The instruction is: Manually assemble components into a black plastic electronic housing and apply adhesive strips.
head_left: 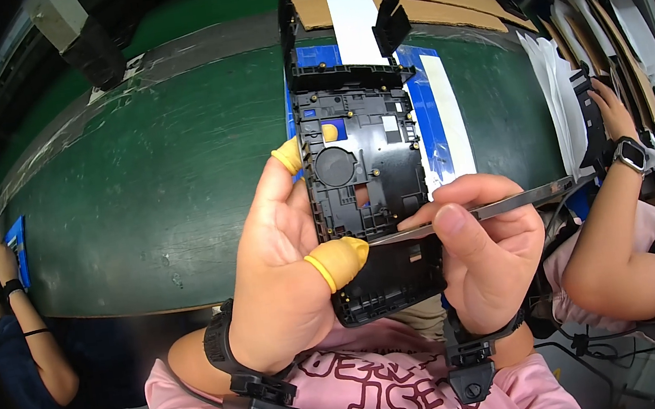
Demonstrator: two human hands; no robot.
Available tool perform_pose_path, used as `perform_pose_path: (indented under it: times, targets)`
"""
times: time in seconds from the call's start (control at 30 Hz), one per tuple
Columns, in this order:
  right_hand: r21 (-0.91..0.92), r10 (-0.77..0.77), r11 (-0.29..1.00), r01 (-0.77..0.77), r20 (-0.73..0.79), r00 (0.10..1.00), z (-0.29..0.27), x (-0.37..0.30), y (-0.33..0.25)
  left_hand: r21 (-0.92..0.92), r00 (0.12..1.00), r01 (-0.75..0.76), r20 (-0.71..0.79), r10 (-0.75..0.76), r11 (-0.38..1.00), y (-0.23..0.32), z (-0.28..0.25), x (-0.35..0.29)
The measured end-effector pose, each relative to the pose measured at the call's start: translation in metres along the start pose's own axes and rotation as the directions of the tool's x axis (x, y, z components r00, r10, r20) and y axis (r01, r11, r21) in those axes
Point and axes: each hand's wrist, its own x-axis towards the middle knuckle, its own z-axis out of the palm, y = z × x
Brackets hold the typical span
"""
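A long black plastic device housing (387,160) is held up in front of me, its inner side showing ribs, small brass-coloured inserts, a round recess and an open frame at the far end. My left hand (269,293) grips its left edge, with yellow finger cots on the thumb and a fingertip behind. Between the thumb and fingers of my right hand (493,258) is a slim silver metal tool (519,200) that looks like tweezers. Its pointed tip lies by my left thumb, over the housing's lower part. Whether the tip touches the plastic I cannot tell.
A green work surface (152,177) stretches behind the housing, with blue-and-white sheets (442,108) and cardboard (474,2) on it. Upright white sheets (547,96) stand to the right. Co-workers' arms (620,226) show at both sides; the right one holds a black part.
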Motion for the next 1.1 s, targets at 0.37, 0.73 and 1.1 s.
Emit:
perform_pose_path:
  times: [0.37, 0.73, 1.1]
  targets:
    - [-0.212, -0.031, 0.977, -0.034, -0.295, 0.955, -0.048, 0.015, 0.016, 0.023, 0.961, -0.276, 0.033, 0.275, 0.961, 0.008, -0.025, 0.012]
    - [-0.222, 0.04, 0.968, -0.117, -0.324, 0.945, -0.063, 0.014, 0.024, -0.102, 0.995, -0.098, -0.029, 0.095, 0.99, -0.007, -0.02, 0.02]
    - [-0.104, 0.061, 0.99, -0.094, -0.282, 0.957, -0.067, 0.013, 0.019, -0.121, 0.998, -0.059, -0.044, 0.054, 0.991, -0.01, -0.014, 0.017]
